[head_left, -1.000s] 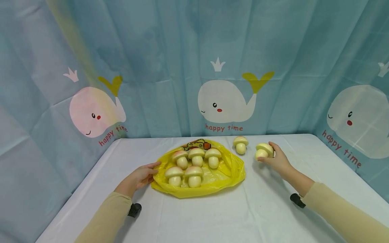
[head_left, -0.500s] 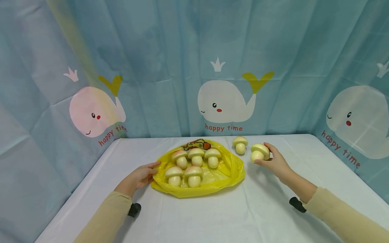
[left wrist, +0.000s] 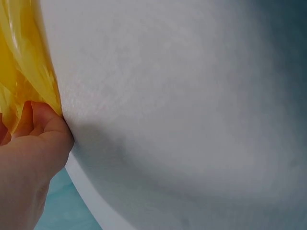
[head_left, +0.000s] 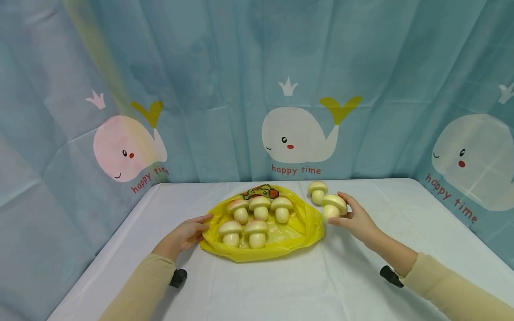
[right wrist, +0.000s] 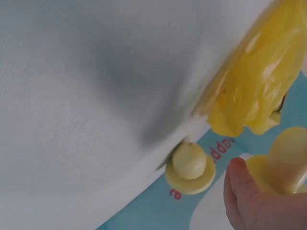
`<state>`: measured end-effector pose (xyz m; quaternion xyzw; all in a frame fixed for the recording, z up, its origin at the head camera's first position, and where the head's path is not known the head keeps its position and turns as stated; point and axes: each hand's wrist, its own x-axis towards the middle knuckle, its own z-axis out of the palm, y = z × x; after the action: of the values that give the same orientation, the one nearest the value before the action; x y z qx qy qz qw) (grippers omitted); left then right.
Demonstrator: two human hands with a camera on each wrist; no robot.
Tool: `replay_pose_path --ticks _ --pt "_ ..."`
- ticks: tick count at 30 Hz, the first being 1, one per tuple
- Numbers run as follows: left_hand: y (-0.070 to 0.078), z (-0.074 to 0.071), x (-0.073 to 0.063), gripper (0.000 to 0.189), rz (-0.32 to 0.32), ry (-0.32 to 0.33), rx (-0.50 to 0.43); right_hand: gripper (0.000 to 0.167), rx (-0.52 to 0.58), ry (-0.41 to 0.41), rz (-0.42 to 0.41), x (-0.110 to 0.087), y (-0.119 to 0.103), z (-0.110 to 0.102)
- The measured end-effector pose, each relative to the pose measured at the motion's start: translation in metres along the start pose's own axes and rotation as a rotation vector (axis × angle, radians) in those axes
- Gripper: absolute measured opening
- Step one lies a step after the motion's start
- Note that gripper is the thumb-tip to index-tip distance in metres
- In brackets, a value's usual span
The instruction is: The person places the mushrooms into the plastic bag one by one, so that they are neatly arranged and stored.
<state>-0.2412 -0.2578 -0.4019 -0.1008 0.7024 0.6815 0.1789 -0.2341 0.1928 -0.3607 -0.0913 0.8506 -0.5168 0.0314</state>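
A yellow plastic bag (head_left: 277,254) lies spread open on the table, with several cream toy mushrooms (head_left: 257,238) in two rows inside it. My left hand (head_left: 186,232) pinches the bag's left edge between thumb and fingers, as the left wrist view confirms. In my right hand (head_left: 357,223) is another toy mushroom (head_left: 334,206), held cap up near the bag's right edge. Behind it, one more toy mushroom (head_left: 318,191) stands on the table at the back. The right wrist view shows the held mushroom's pale stem (right wrist: 289,158) beside my thumb.
A white cloth covers the table (head_left: 265,294). Blue curtains (head_left: 225,89) with whale prints hang along the back and both sides. Black wrist cameras (head_left: 178,278) sit by the sleeves.
My right hand has carried its mushroom leftward toward the bag's right edge, and the mushroom now stands in front of the one at the back. The left hand and the bag have stayed put.
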Motion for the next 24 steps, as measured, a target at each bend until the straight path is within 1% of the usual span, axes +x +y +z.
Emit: replay_pose_path --ticks 8,24 --pt "0.000 0.000 0.001 0.054 -0.006 0.006 -0.007 0.092 0.059 -0.045 -0.040 -0.003 -0.006 0.014" --pt "-0.001 -0.001 0.002 0.053 0.000 0.001 0.003 0.087 0.155 -0.117 -0.067 -0.005 -0.017 0.036"
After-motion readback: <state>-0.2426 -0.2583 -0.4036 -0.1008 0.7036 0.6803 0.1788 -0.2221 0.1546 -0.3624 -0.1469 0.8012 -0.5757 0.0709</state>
